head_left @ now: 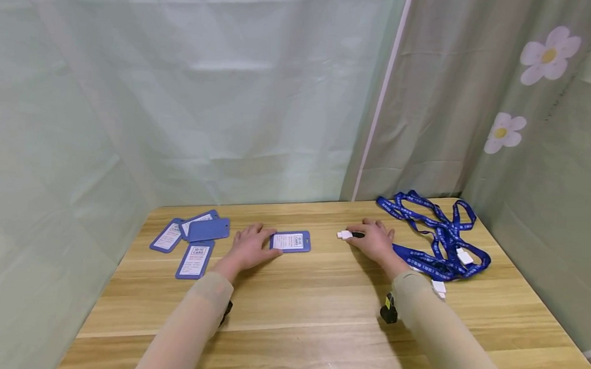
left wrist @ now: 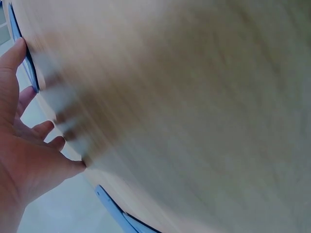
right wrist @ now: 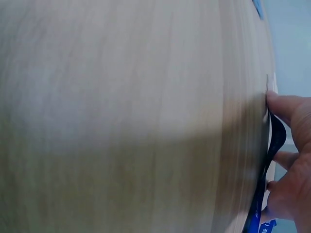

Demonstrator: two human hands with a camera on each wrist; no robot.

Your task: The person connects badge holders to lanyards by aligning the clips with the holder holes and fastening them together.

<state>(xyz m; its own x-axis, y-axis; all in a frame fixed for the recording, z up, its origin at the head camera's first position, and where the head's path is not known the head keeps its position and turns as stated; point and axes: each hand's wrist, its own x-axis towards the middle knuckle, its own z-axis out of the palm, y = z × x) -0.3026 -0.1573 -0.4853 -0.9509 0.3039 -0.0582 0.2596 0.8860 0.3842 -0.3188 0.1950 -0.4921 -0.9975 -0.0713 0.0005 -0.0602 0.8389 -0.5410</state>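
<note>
My left hand (head_left: 251, 245) grips the left end of a blue ID card holder (head_left: 291, 241), its thumb and index finger at opposite long edges. The holder lies printed side up, its slotted end pointing right. In the left wrist view that holder (left wrist: 30, 65) shows nearly edge-on beside the thumb. To the right, my right hand (head_left: 374, 240) pinches a blue lanyard near its white plastic clip (head_left: 344, 235), which points left toward the holder. The lanyard's dark strap (right wrist: 277, 138) bends up under the fingers in the right wrist view.
Several more blue card holders (head_left: 194, 259) lie at the left, some overlapping and one face down (head_left: 209, 230). Tangled blue lanyards (head_left: 443, 228) with white clips (head_left: 464, 256) fill the right side of the wooden table (head_left: 298, 318). Curtains (head_left: 260, 93) hang behind it.
</note>
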